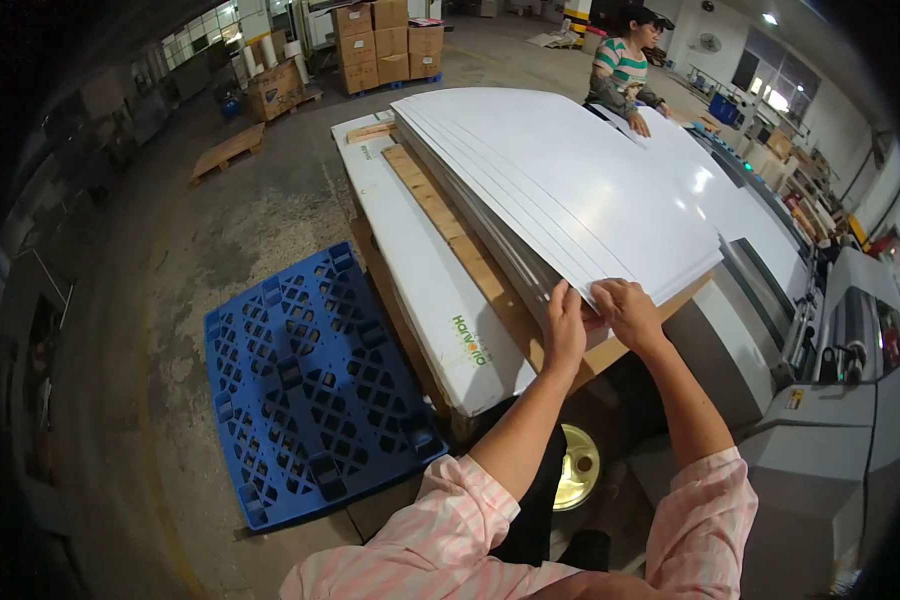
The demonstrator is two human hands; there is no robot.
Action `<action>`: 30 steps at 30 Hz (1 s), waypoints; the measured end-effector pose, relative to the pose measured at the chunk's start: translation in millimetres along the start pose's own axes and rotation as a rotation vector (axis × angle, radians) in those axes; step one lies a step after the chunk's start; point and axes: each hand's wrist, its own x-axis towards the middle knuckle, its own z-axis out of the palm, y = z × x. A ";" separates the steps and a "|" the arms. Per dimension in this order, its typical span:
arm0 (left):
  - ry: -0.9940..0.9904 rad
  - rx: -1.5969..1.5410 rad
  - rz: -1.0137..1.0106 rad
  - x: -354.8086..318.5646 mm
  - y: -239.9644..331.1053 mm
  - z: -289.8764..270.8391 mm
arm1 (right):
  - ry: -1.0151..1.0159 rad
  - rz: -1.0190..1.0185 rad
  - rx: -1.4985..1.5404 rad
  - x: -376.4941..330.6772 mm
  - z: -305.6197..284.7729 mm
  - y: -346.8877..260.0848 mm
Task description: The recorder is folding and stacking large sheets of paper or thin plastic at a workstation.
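Head view: white sheets (590, 190) lie in one large stack ahead of you, their near corner at your two hands and their left edges stepped like a fan.
Right hand: your right hand (625, 308) is bent over the near corner and looks clamped on the sheets.
Left hand: your left hand (566, 325) is just beside it, fingers up at the stack's left edge; I cannot tell whether it pinches any sheet.
Corner handling: sheets this broad probably bend and crease easily, so use flat fingers rather than a hard pinch, keep both hands level, and avoid sliding skin along the thin edges.
Sheet count: one stack; several stepped edges show, too fine and close to count.
Wood strip: one long wood strip (460, 245) runs beside the stack's left side.
White pack: one white pack (425, 290) extends out to the left.
Blue pallet: one (290, 372), on the floor (185, 330) at your left.
Yellow container: one, round (572, 484), below your forearms.
Grey machine: one (810, 450), at your right.
Co-worker: one person (625, 70) beyond the stack, two hands showing near its far edge.
Cardboard boxes: about eight (390, 42), piled at the back.
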 end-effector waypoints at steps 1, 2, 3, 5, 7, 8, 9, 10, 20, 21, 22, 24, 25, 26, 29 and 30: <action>0.018 -0.005 0.041 0.2 0.8 0.5 | -0.064 0.018 0.047 1.2 -3.7 -4.5; 0.036 -0.078 0.010 -0.5 0.2 2.6 | -0.127 0.037 0.095 2.4 -7.7 -9.5; 0.054 -0.150 -0.029 -5.0 9.2 7.3 | -0.127 0.060 0.091 1.3 -12.5 -13.9; 0.055 -0.054 -0.028 2.9 5.0 -9.6 | -0.178 0.044 -0.022 1.5 -18.6 -32.6; -0.009 -0.133 -0.021 2.2 6.7 -2.1 | -0.114 0.028 -0.036 4.4 -16.8 -20.5; -0.018 -0.137 -0.028 0.1 7.0 1.3 | -0.152 0.118 0.095 5.0 -17.5 -15.3; -0.025 -0.137 -0.038 1.3 6.4 0.3 | -0.188 0.200 0.230 7.3 -17.7 -13.4; -0.047 -0.112 -0.039 2.4 6.1 -0.9 | -0.205 0.270 0.349 8.7 -17.7 -11.5; 0.093 0.249 0.240 10.1 0.4 -10.1 | 0.289 -0.045 -0.205 17.0 -18.1 -5.8; 0.069 0.266 0.239 6.6 6.3 -7.0 | 0.299 0.027 -0.184 22.1 -31.6 -1.9; 0.086 0.295 0.215 6.3 9.6 -10.8 | 0.347 0.052 -0.135 28.3 -45.1 -11.4; 0.100 0.325 0.188 5.5 12.0 -11.9 | 0.471 -0.009 -0.077 36.3 -58.3 -20.8; 0.113 0.313 0.172 4.6 12.0 -10.6 | 0.469 -0.004 -0.079 33.3 -56.0 -22.0; 0.125 0.300 0.155 3.6 12.2 -9.5 | 0.508 -0.111 -0.126 27.8 -51.4 -24.0; 0.166 0.485 0.261 3.9 11.0 -12.2 | 0.401 -0.199 -0.229 8.4 -25.9 -18.6; 0.161 0.484 0.256 3.7 9.0 -10.3 | 0.326 -0.169 -0.248 4.4 -17.6 -10.7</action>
